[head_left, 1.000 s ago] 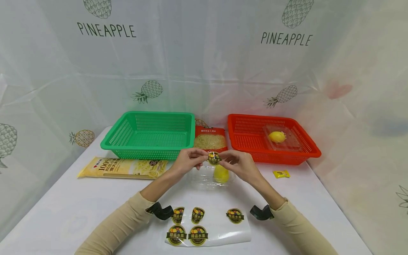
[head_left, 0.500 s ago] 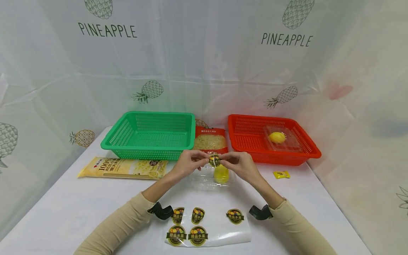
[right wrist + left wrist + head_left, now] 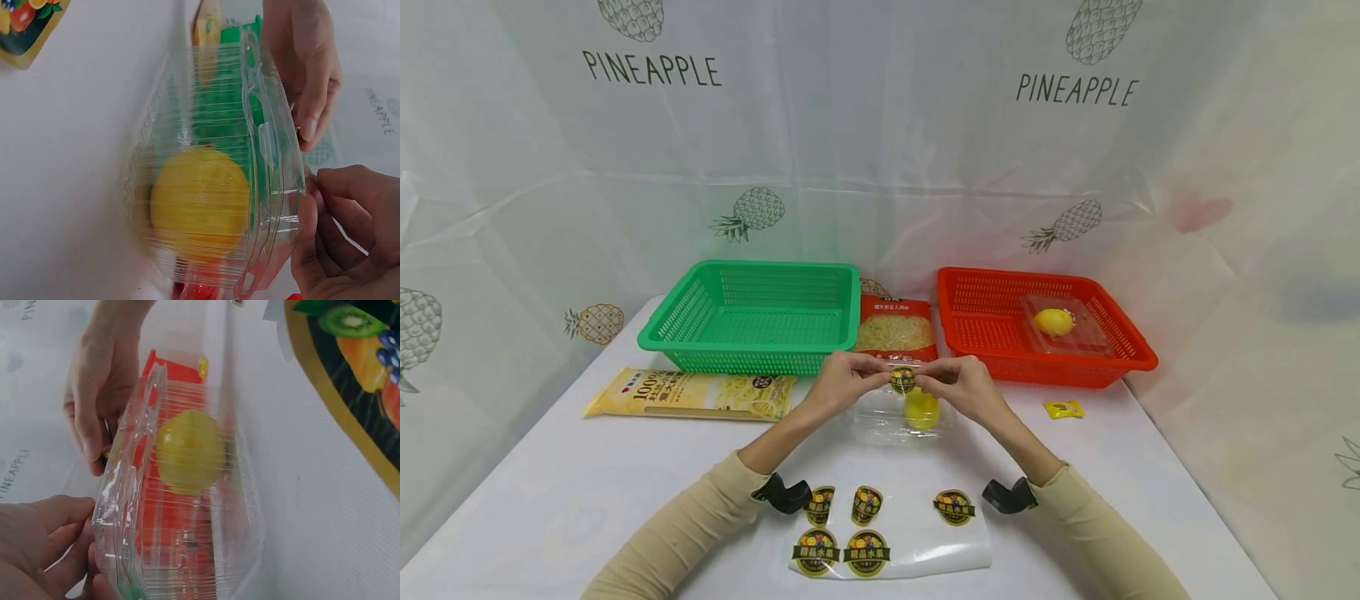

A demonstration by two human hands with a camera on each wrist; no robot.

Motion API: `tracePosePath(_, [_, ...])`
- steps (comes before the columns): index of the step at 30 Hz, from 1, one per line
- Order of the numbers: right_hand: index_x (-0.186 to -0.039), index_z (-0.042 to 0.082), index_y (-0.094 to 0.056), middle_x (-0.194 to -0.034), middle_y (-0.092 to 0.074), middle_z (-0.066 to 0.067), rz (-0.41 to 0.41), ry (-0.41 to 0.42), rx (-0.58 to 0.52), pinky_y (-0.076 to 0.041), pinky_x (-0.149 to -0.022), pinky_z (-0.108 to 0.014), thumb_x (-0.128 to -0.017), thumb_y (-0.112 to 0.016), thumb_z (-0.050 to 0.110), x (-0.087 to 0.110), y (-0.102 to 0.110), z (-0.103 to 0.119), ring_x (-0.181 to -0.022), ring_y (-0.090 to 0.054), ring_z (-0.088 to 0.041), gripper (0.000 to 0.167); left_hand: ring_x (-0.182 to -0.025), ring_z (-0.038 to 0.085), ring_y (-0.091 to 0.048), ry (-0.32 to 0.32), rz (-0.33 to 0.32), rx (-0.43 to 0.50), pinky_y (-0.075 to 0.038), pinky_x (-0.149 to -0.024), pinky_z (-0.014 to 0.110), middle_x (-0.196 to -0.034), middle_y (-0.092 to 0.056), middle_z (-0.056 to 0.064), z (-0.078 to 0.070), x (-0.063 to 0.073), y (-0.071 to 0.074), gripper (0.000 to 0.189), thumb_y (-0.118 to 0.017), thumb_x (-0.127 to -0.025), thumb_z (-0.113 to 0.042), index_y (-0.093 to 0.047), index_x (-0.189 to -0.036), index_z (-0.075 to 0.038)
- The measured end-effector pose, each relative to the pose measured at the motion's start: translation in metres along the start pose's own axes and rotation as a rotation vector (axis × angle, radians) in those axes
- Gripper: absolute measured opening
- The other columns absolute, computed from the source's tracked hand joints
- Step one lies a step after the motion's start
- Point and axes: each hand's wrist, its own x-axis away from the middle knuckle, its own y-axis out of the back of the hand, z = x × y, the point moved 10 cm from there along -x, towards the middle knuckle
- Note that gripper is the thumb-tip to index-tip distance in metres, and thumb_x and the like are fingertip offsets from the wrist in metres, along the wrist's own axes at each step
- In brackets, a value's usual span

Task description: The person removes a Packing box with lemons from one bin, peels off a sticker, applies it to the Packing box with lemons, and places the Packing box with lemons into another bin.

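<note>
A round black-and-gold fruit sticker (image 3: pixel 902 380) is held between the fingertips of both hands at the far edge of a clear plastic clamshell box (image 3: pixel 880 419). My left hand (image 3: pixel 844 383) pinches its left side, while my right hand (image 3: pixel 964 385) pinches the right. Whether the sticker touches the lid, I cannot tell. Through the ribbed wall of the closed box, a yellow lemon (image 3: pixel 190 452) shows in the left wrist view. In both wrist views the box hides most of the sticker.
Near the front lies a sheet of stickers (image 3: pixel 936 546). A green basket (image 3: pixel 748 358) and a red basket (image 3: pixel 1052 367), holding another boxed lemon (image 3: pixel 1054 322), stand behind. Pasta bags (image 3: pixel 688 394) lie left and between the baskets. Right is a small yellow packet (image 3: pixel 1063 409).
Both hands have lowered the sticker slightly toward the box lid, and it looks more level. The box, the sheet and the baskets have stayed in place.
</note>
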Motion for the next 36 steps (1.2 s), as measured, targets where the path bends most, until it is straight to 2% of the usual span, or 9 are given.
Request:
tracePosePath(5, [-0.106, 0.004, -0.076, -0.094, -0.076, -0.016, 0.039, -0.026, -0.004, -0.057, -0.07, -0.019, -0.089, -0.072, 0.017, -0.003, -0.004, -0.004, -0.082, -0.073, -0.028, 0.021, -0.068, 0.009, -0.061, -0.005, -0.022, -0.108, -0.049, -0.06, 0.021, -0.083, -0.076, 0.002, 0.001, 0.0, -0.001, 0.014, -0.075, -0.087, -0.022, -0.079, -0.097, -0.013])
tracePosePath(10, [-0.103, 0.01, -0.078, -0.095, -0.077, -0.009, 0.055, -0.039, 0.044, -0.058, -0.069, -0.023, -0.089, -0.073, 0.017, -0.008, -0.007, -0.008, -0.078, -0.072, -0.016, 0.017, -0.073, 0.011, -0.063, -0.029, -0.036, -0.181, -0.049, -0.062, 0.021, -0.085, -0.077, -0.001, 0.0, 0.0, -0.001, 0.015, -0.075, -0.087, -0.025, -0.08, -0.099, -0.016])
tracePosePath(14, [-0.105, 0.011, -0.078, -0.094, -0.077, -0.009, 0.068, -0.057, 0.082, -0.06, -0.07, -0.037, -0.089, -0.073, 0.017, -0.011, -0.008, -0.009, -0.074, -0.071, -0.016, 0.018, -0.076, 0.01, -0.062, -0.058, -0.043, -0.217, -0.048, -0.066, 0.022, -0.084, -0.077, -0.002, -0.003, 0.0, -0.001, 0.016, -0.075, -0.087, -0.024, -0.08, -0.099, -0.015])
tracePosePath(19, [-0.106, 0.011, -0.078, -0.092, -0.077, -0.009, 0.092, -0.076, 0.086, -0.058, -0.072, -0.053, -0.09, -0.072, 0.017, -0.012, -0.01, -0.01, -0.071, -0.07, -0.022, 0.018, -0.078, 0.01, -0.058, -0.063, -0.034, -0.255, -0.045, -0.07, 0.024, -0.084, -0.077, -0.003, -0.003, -0.001, -0.003, 0.016, -0.074, -0.088, -0.024, -0.08, -0.1, -0.015])
tracePosePath(25, [-0.104, 0.011, -0.078, -0.089, -0.077, -0.009, 0.096, -0.086, 0.089, -0.058, -0.071, -0.053, -0.09, -0.071, 0.017, -0.013, -0.011, -0.011, -0.069, -0.069, -0.029, 0.017, -0.078, 0.01, -0.057, -0.075, -0.021, -0.279, -0.043, -0.07, 0.025, -0.086, -0.077, -0.002, -0.007, -0.001, -0.004, 0.015, -0.072, -0.089, -0.022, -0.08, -0.1, -0.014])
tracePosePath(31, [-0.101, 0.01, -0.079, -0.087, -0.077, -0.009, 0.088, -0.103, 0.112, -0.058, -0.069, -0.052, -0.089, -0.072, 0.016, -0.015, -0.012, -0.013, -0.066, -0.069, -0.027, 0.016, -0.073, 0.01, -0.058, -0.094, -0.036, -0.303, -0.043, -0.066, 0.024, -0.083, -0.076, -0.002, -0.011, -0.001, -0.004, 0.014, -0.072, -0.089, -0.02, -0.08, -0.098, -0.013])
tracePosePath(36, [-0.099, 0.009, -0.079, -0.085, -0.077, -0.008, 0.07, -0.108, 0.133, -0.059, -0.065, -0.042, -0.089, -0.073, 0.017, -0.015, -0.011, -0.013, -0.066, -0.068, -0.028, 0.015, -0.073, 0.01, -0.059, -0.112, -0.051, -0.316, -0.043, -0.065, 0.024, -0.081, -0.076, -0.002, -0.013, -0.002, -0.005, 0.013, -0.073, -0.088, -0.019, -0.08, -0.096, -0.012])
